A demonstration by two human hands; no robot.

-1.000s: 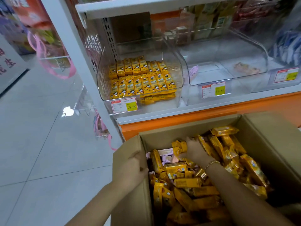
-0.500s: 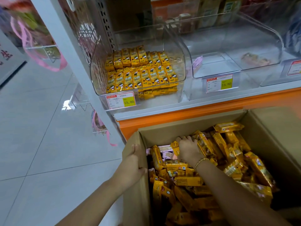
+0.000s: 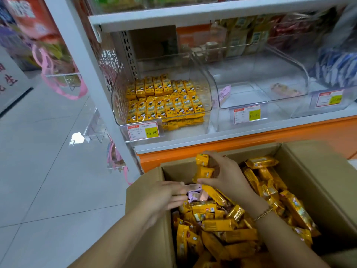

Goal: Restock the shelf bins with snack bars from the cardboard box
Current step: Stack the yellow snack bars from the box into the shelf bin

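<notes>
Nearest, the left hand [image 3: 164, 194], fingers straight and grasping nothing, is reaching over the left wall of the cardboard box [image 3: 146, 229] toward a pink-wrapped pack [image 3: 193, 188], having left the box rim it was clasping half a second earlier. Just beyond, the right hand [image 3: 226, 175] is clenching a few yellow snack bars [image 3: 202, 169] and lifting them clear of the heap of loose bars [image 3: 222, 225] where it was buried before. Farther off, open air is separating the box's far wall from the white shelf edge [image 3: 231, 141], where the clear left bin [image 3: 118, 101], part-filled with yellow packs, is standing open-topped beside the middle bin [image 3: 251, 89].
</notes>
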